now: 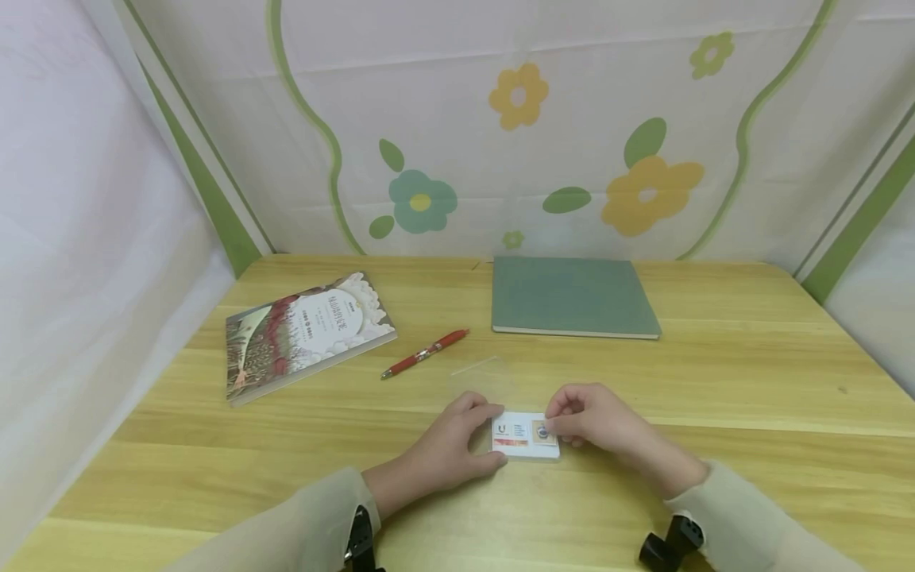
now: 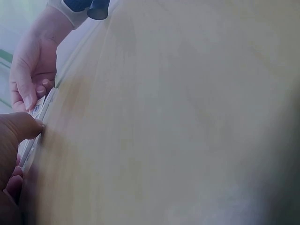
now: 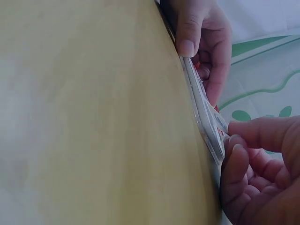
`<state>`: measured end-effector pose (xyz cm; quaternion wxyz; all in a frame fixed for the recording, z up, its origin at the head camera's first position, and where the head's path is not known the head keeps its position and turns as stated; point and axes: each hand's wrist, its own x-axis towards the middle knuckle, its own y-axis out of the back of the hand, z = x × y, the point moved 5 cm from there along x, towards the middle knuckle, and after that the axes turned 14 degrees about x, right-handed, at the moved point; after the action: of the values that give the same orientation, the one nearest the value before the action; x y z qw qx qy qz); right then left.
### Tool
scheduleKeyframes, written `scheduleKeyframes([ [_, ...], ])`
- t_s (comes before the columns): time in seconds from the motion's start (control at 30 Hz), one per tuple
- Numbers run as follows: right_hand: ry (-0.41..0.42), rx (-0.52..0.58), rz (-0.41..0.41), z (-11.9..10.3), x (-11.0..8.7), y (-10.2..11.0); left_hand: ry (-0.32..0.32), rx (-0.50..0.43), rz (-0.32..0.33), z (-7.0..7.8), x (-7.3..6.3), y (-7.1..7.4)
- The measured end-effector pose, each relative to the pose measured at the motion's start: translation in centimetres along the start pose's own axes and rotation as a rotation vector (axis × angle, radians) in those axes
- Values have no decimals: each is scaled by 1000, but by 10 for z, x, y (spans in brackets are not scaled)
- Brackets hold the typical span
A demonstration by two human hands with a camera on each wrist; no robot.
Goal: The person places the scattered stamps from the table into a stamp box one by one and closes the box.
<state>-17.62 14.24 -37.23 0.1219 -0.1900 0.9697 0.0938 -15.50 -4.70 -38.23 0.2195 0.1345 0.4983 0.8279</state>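
A small flat white case point(image 1: 511, 450) with a clear rim lies on the table, printed with a logo, blue text and an orange-red strip. My left hand point(image 1: 450, 449) holds its left end, thumb at the near corner and a finger at the far corner. At the right end, my right hand point(image 1: 600, 421) pinches the edge of a small tan-bordered card point(image 1: 542, 433) with a dark blue round mark. In the right wrist view, thumb and index finger meet on that card's edge, slightly raised from the white case point(image 3: 199, 103). The left thumb presses the case's other end.
Beyond the hands lies a transparent plastic piece point(image 1: 477, 367), hard to make out. A red pen point(image 1: 425, 354) lies farther back, between an illustrated book point(image 1: 307, 334) at left and a green hardcover book point(image 1: 572, 295) at the back. A flowered curtain point(image 1: 472, 95) hangs behind the table.
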Motion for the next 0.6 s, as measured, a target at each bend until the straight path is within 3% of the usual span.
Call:
scheduleKeyframes([
  [0.27, 17, -77, 61, 0, -1, -5, 0, 4, 4, -1, -1, -1],
  [0.5, 92, -283, 126, -9, -3, -9, -1, -1, 0, -1, 0, -1],
  [0.6, 114, -318, 137, -11, -4, -11, -5, -4, 4, 0, 0, 0],
])
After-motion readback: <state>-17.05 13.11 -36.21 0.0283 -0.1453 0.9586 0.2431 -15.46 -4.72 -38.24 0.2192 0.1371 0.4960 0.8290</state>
